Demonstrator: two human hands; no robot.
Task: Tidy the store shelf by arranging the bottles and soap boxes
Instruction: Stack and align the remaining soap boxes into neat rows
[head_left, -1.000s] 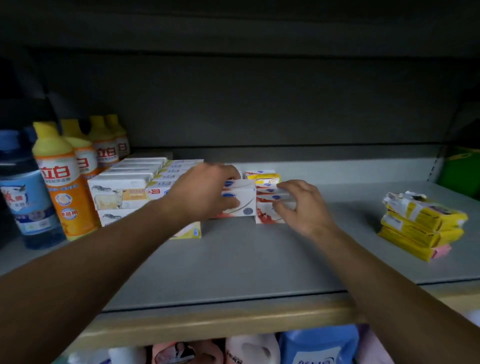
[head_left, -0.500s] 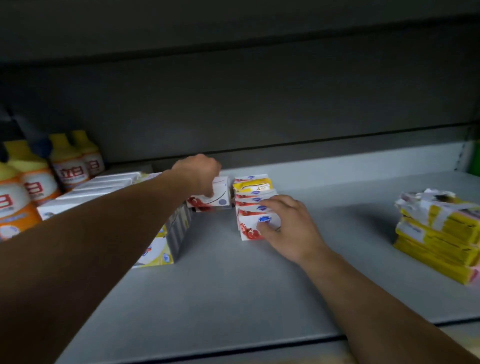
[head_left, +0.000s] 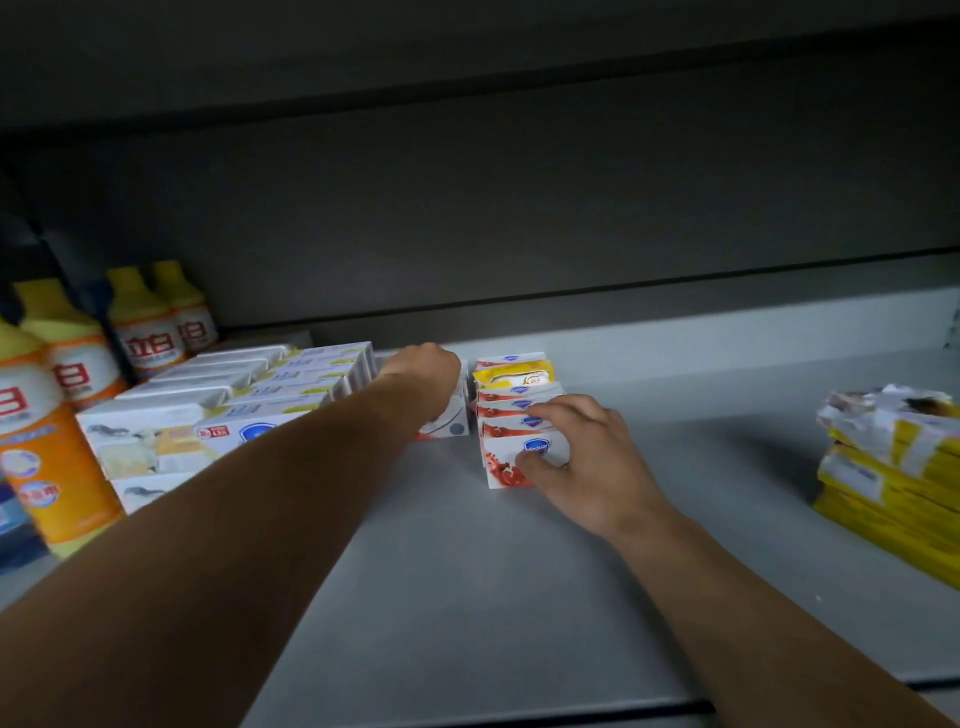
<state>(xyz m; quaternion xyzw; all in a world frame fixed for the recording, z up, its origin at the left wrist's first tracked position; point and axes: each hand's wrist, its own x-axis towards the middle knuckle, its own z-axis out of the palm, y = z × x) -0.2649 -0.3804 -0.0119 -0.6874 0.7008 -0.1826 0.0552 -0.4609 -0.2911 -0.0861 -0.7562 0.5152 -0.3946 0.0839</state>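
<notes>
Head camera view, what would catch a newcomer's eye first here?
Two bare forearms reach across a grey shelf to a row of red-and-white soap boxes at mid-shelf; the right hand holds the front box, the left hand the row beside it. Orange bottles stand far left, yellow packets far right.

Left hand (head_left: 423, 371) gripping a soap box (head_left: 451, 418) at the shelf (head_left: 493, 597) back, right hand (head_left: 582, 457) pinching the front box (head_left: 511, 462) of a red-and-white row, orange bottles (head_left: 57, 415) far left, yellow packets (head_left: 893, 467) right

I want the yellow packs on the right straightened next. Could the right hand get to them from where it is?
Probably yes: the right hand rests on the soap boxes, and only bare shelf lies between it and the yellow packs.
</notes>
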